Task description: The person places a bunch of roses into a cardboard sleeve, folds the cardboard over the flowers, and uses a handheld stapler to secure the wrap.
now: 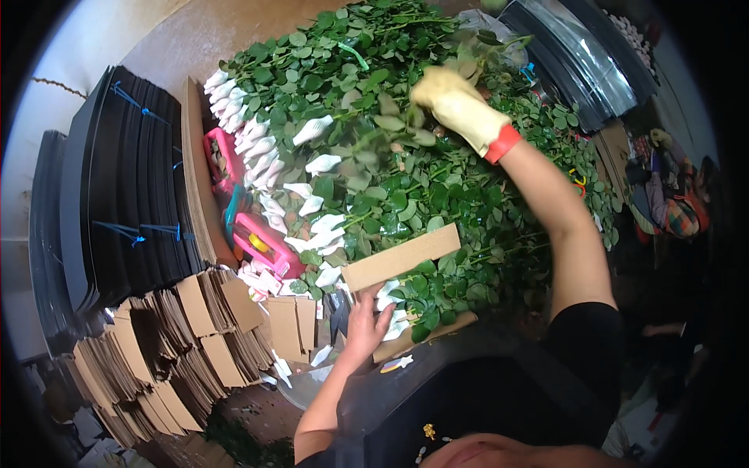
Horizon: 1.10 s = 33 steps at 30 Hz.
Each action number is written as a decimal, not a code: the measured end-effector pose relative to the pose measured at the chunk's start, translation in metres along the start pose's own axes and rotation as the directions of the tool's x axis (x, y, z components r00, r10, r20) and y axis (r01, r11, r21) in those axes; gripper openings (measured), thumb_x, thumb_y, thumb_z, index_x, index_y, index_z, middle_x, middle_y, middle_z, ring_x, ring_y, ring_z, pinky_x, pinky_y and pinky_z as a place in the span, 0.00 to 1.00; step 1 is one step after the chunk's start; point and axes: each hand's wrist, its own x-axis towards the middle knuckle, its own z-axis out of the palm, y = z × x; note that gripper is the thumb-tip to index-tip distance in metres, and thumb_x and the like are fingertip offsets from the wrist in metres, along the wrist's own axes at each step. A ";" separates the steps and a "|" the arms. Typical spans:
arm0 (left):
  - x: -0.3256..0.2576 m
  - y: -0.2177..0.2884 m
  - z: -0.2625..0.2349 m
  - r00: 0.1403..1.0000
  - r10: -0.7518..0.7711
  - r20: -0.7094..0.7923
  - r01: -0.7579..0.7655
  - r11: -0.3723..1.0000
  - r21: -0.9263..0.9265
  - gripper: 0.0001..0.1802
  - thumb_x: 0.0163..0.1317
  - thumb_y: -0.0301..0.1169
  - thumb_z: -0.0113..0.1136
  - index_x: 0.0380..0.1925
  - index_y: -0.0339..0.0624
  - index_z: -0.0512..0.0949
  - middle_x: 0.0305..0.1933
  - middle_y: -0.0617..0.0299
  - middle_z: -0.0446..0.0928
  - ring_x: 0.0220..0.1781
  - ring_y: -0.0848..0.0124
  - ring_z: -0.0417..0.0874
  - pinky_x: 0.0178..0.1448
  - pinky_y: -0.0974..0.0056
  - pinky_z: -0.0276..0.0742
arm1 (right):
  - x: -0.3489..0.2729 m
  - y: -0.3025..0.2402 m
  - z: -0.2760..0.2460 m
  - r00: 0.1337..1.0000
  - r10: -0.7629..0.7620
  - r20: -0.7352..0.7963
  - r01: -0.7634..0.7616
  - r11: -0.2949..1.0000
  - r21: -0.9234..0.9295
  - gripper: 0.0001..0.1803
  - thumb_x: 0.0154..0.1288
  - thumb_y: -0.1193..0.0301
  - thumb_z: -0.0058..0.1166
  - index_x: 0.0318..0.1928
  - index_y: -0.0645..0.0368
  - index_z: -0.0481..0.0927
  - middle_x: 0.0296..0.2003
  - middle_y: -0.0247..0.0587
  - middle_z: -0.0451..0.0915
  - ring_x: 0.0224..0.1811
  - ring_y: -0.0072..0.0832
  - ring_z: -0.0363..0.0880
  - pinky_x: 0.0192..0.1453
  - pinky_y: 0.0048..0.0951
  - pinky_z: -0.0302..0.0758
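Black sheets (pixel 133 179) are stacked at nine o'clock; rose stems (pixel 413 187) are spread centrally. At six, white-sleeved buds (pixel 396 323) are touched by the left hand (pixel 363 331), fingers parted; at one, the grip of the gloved right hand (pixel 451 95) cannot be told.

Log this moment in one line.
left hand: beside white-wrapped buds | right hand: gloved, blurred, at leafy stems | cardboard strip: over leafy stems
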 end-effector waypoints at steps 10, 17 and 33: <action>0.002 -0.005 0.000 0.995 -0.096 -0.026 0.097 0.994 0.048 0.35 0.66 0.34 0.72 0.68 0.39 0.67 0.57 0.40 0.79 0.50 0.43 0.84 0.53 0.47 0.82 | -0.122 -0.102 -0.174 0.991 0.108 -0.076 -0.098 0.987 0.129 0.23 0.56 0.91 0.52 0.49 0.58 0.85 0.48 0.45 0.85 0.55 0.44 0.82 0.60 0.42 0.79; 0.010 -0.030 0.011 0.991 0.096 -0.096 -0.099 0.995 -0.029 0.37 0.64 0.33 0.74 0.69 0.39 0.67 0.54 0.44 0.82 0.51 0.54 0.87 0.55 0.53 0.85 | -0.254 -0.128 -0.057 0.962 0.271 0.028 -0.263 0.898 0.353 0.13 0.58 0.83 0.69 0.44 0.58 0.89 0.44 0.45 0.90 0.50 0.43 0.88 0.58 0.41 0.83; 0.013 -0.033 0.016 0.994 -0.007 -0.112 -0.003 0.996 -0.094 0.38 0.61 0.36 0.75 0.67 0.35 0.68 0.57 0.39 0.78 0.59 0.46 0.82 0.63 0.48 0.79 | -0.155 -0.254 -0.028 0.837 0.195 0.511 -0.282 0.954 0.098 0.14 0.76 0.57 0.56 0.48 0.52 0.86 0.35 0.49 0.89 0.39 0.49 0.89 0.49 0.48 0.83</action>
